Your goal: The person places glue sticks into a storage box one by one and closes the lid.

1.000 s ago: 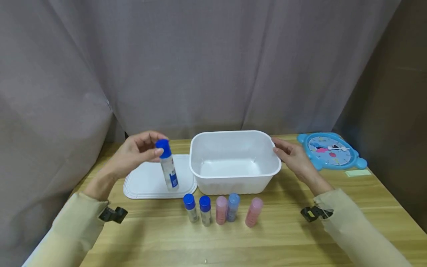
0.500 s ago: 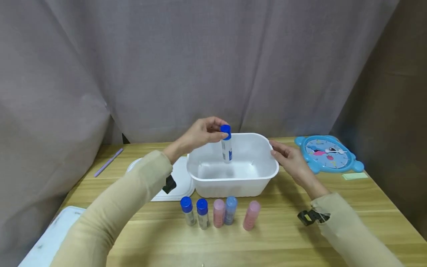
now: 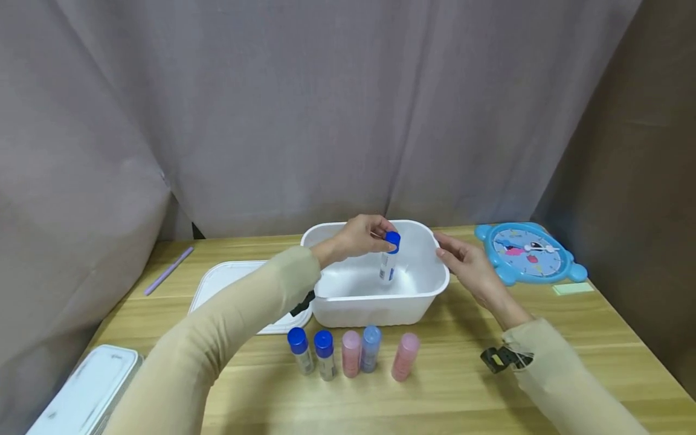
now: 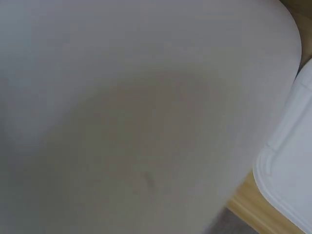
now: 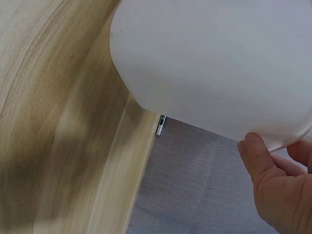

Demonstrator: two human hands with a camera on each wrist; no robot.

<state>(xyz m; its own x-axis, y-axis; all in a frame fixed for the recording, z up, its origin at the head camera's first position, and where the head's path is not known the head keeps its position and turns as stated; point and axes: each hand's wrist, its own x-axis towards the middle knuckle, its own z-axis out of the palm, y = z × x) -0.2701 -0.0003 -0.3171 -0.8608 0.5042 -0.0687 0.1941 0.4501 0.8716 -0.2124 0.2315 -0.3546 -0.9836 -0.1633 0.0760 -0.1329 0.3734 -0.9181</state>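
Note:
In the head view my left hand (image 3: 360, 237) pinches a clear glue stick (image 3: 388, 267) by its blue cap, holding it upright inside the white plastic bin (image 3: 375, 311). Whether its base touches the bin floor I cannot tell. My right hand (image 3: 467, 269) grips the bin's right end at the rim; the right wrist view shows that hand (image 5: 282, 190) with its thumb on the outer wall. In front of the bin stand two blue-capped glue sticks (image 3: 324, 345), two pink ones (image 3: 351, 355) and a pale blue one (image 3: 371, 349). The left hand is hidden in the left wrist view.
A white lid (image 3: 223, 281) lies left of the bin, partly under the left sleeve. Further left are a purple pen (image 3: 168, 272) and a white box (image 3: 81, 386). At right sit a blue toy clock (image 3: 527, 252) and pale green sticky notes (image 3: 573, 289). Grey curtain (image 3: 272, 121) hangs behind.
My left hand has carried the glue stick rightward from above the lid, over the bin's rim, then lower toward its right side. The right hand keeps its grip on the bin.

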